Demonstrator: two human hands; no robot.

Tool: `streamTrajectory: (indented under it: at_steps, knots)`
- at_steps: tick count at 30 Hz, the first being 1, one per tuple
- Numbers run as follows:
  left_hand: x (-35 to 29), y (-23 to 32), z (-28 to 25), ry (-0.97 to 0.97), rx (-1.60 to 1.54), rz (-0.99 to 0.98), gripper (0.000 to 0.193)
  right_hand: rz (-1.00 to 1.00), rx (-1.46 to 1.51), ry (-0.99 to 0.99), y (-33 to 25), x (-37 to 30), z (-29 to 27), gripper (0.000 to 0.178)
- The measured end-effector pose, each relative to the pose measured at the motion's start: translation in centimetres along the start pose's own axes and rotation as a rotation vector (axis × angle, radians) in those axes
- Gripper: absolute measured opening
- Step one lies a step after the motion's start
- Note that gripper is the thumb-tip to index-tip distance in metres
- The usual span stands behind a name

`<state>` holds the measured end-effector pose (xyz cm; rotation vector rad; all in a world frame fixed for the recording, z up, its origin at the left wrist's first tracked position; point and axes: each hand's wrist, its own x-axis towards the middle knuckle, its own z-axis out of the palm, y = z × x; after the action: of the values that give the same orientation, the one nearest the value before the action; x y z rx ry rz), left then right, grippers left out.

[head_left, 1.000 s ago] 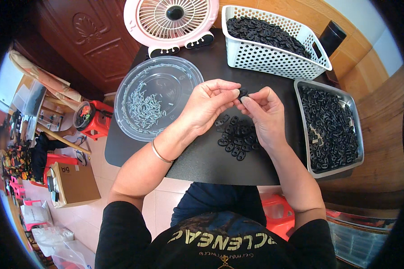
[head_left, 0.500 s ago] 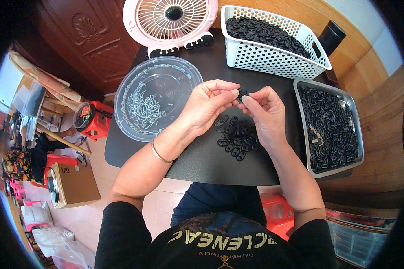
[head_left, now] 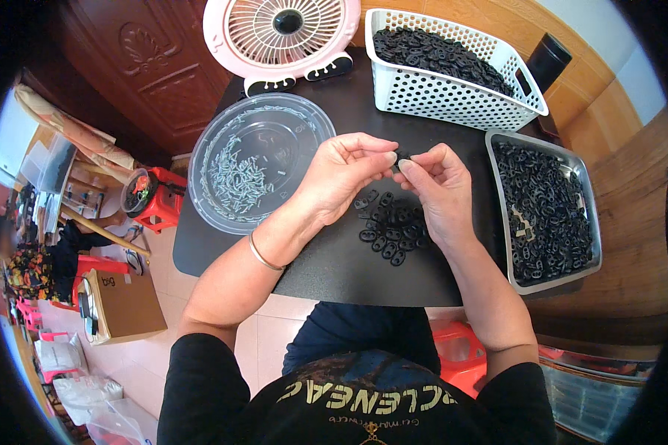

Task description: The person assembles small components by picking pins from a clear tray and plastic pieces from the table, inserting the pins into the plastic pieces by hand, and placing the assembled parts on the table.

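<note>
My left hand (head_left: 343, 176) and my right hand (head_left: 436, 185) meet fingertip to fingertip above a black table (head_left: 326, 259). Together they pinch one small black plastic piece (head_left: 398, 160). Below the hands lies a loose pile of the same black pieces (head_left: 390, 226) on the table. A clear round plastic dish (head_left: 256, 159) with several small pale metal parts sits to the left of my left hand. A thin bracelet is on my left wrist.
A metal tray (head_left: 545, 211) full of black pieces stands at the right. A white perforated basket (head_left: 453, 89) of black pieces is at the back right, a pink fan (head_left: 282, 33) at the back. Red stools and a cardboard box (head_left: 126, 304) are on the floor.
</note>
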<state>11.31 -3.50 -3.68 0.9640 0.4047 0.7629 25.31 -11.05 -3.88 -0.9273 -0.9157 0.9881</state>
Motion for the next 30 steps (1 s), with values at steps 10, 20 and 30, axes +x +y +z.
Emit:
streamTrajectory:
  at_steps: [10,20,30]
  knots:
    - [0.3,0.8,-0.4,-0.067,-0.058,-0.085,0.015,-0.028,-0.236,-0.061,-0.4,0.1,0.1,0.014]
    - [0.2,1.0,-0.8,-0.133,-0.020,-0.112,0.030,-0.276,-0.554,-0.150,-0.4,0.1,-0.1,0.034]
    - [0.0,1.0,-0.6,-0.126,0.006,-0.147,0.034,-0.306,-0.646,-0.067,0.0,-0.3,-0.2,0.027]
